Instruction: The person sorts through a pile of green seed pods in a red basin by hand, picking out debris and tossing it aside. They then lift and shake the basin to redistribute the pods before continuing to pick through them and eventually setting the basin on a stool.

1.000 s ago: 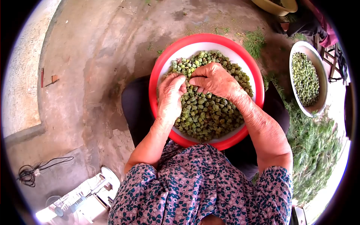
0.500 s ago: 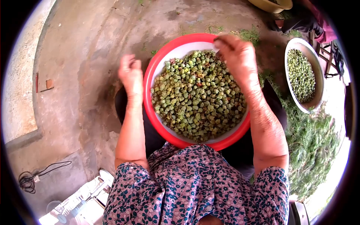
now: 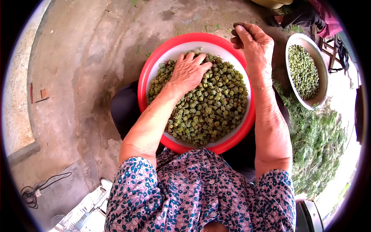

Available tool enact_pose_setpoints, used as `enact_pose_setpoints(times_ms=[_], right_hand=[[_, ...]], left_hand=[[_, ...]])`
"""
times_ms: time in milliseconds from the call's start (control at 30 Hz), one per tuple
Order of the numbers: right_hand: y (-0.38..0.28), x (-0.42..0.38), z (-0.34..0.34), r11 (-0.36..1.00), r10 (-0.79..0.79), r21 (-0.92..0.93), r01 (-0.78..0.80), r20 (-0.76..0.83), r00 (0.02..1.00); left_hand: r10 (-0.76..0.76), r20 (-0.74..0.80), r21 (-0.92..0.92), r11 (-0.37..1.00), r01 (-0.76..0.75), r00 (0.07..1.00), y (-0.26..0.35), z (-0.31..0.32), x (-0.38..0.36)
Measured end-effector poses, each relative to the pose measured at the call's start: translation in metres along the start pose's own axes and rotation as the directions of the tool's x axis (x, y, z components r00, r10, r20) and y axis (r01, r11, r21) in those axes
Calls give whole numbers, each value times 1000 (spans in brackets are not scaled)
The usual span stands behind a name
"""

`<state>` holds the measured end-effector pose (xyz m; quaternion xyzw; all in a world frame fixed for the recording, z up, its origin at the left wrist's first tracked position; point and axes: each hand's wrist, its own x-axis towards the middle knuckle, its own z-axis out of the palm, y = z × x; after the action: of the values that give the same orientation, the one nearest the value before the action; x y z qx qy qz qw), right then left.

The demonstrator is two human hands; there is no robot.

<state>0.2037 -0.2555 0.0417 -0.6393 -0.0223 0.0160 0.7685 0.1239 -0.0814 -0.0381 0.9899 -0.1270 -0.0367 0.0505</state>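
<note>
A red-rimmed basin (image 3: pixel 143 83) with a white inside rests on my lap, filled with small green, papery-looking pods (image 3: pixel 208 112). My left hand (image 3: pixel 189 71) lies palm down on the pods near the far side, fingers spread, their tips partly sunk among them. Above and just outside the far right rim, my right hand (image 3: pixel 253 40) is raised with thumb and fingers pinched together. Whatever is between those fingertips, if anything, is too small to make out. One loose pod (image 3: pixel 200 48) shows against the white wall beyond my left hand.
To the right stands a metal basin (image 3: pixel 325 83) holding similar green pods. Cut green plants (image 3: pixel 317 154) are heaped below it. Another person's dark-trousered leg (image 3: pixel 305 19) and a tan basin (image 3: pixel 272 3) are at the top right. A black cable (image 3: pixel 31 195) lies at lower left.
My left hand has moved from outside the left rim onto the pods. The right hand has lifted away from the far rim, outward to the right. The view has shifted slightly.
</note>
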Motion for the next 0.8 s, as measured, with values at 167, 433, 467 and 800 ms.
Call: enact_pose_setpoints(times_ms=[167, 433, 467, 800], right_hand=[[-6, 3, -7, 1000, 7, 8, -7, -45, 999], [-8, 7, -11, 999, -11, 33, 12, -21, 1000], [-9, 7, -11, 999, -9, 33, 10, -22, 1000], [-6, 9, -7, 996, -38, 80, 42, -59, 998]], left_hand=[[-68, 12, 107, 992, 67, 998, -23, -27, -26], [-130, -111, 181, 972, 149, 985, -2, -60, -49], [-150, -98, 73, 985, 158, 984, 5, -57, -40], [148, -167, -279, 941, -191, 975, 62, 4, 27]])
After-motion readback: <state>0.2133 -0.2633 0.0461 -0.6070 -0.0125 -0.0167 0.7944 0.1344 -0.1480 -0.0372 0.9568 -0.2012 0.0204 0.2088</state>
